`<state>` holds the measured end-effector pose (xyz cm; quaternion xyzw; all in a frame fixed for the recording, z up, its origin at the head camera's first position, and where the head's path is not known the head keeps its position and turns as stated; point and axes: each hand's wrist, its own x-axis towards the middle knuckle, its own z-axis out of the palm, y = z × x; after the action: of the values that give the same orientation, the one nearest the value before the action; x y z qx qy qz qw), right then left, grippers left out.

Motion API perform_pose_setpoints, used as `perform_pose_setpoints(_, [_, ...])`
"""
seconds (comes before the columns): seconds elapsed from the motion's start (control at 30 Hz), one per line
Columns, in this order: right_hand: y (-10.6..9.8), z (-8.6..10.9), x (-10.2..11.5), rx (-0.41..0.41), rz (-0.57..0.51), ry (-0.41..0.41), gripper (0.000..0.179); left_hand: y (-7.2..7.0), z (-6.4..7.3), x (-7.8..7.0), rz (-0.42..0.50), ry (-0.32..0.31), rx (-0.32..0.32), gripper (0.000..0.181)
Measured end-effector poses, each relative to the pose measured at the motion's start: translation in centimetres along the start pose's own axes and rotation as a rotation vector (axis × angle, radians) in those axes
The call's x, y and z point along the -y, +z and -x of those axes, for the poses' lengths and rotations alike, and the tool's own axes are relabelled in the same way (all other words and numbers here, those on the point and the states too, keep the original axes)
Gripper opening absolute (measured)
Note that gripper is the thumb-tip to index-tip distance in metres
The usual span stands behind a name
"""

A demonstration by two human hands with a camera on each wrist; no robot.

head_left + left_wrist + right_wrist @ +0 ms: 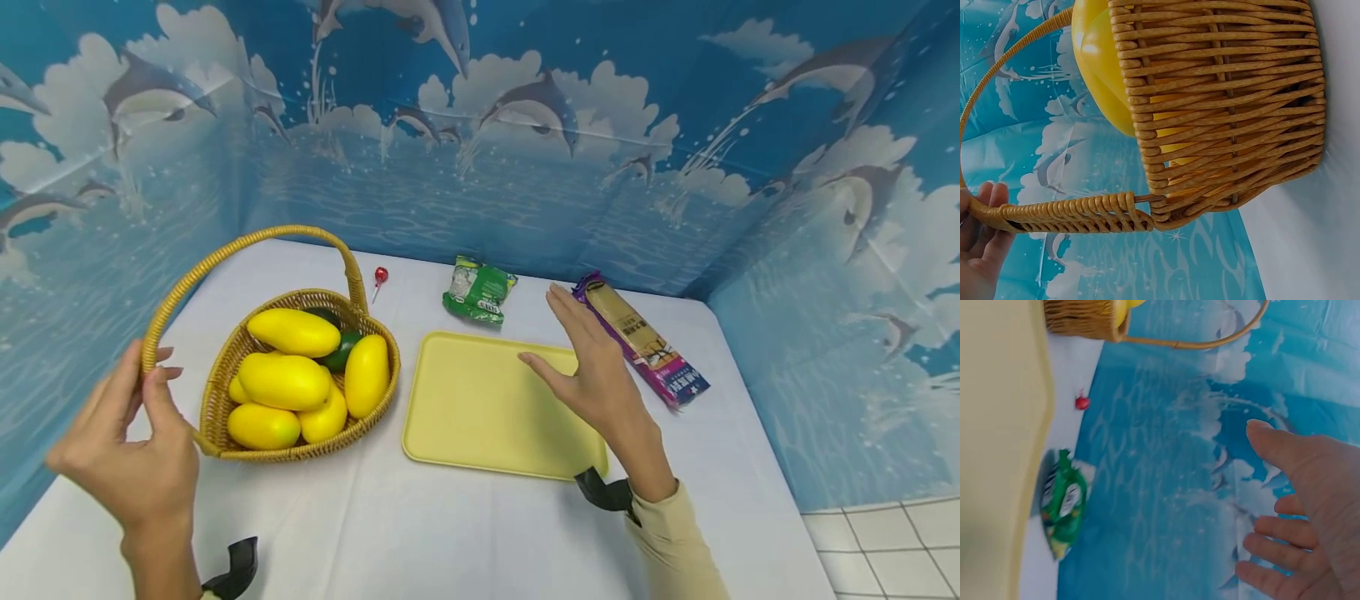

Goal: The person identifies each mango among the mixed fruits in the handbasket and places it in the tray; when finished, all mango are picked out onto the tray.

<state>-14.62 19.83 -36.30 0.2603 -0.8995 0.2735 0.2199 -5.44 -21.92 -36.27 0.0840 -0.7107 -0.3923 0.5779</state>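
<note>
My left hand grips the arched handle of a wicker basket on its near left side; the left wrist view shows the fingers round that handle. Inside the basket lie several yellow mangoes and dark green fruits. Over the right part of a pale yellow tray hovers my right hand, its fingers extended and thumb apart, holding nothing. In the right wrist view the hand touches no object.
A red lollipop lies behind the basket. Beyond the tray sits a green snack bag, and a long purple noodle packet lies to its right. Dolphin-print cloth walls the white table at the back and sides.
</note>
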Motion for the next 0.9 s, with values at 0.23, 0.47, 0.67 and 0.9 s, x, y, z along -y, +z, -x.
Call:
perform_pose_setpoints(0.23, [-0.1,-3.8,2.3,0.058,-0.126,-0.179,0.087,0.2,0.0,-0.3,0.003,0.001,-0.024,0.024])
perform_pose_setpoints(0.47, [1.8,-7.3,5.3,0.2,-0.202,-0.336,0.083,0.0,0.1,-0.1,-0.009,0.008,-0.017,0.025])
perform_pose_setpoints(0.67, [3.5,-10.4,7.8,0.361,-0.217,-0.441,0.076,0.0,0.1,0.0,0.014,0.014,-0.015,0.025])
perform_pose_setpoints(0.9, [6.5,-13.3,10.3,0.456,-0.332,-0.48,0.071,0.1,0.0,0.1,0.029,0.018,-0.02,0.025])
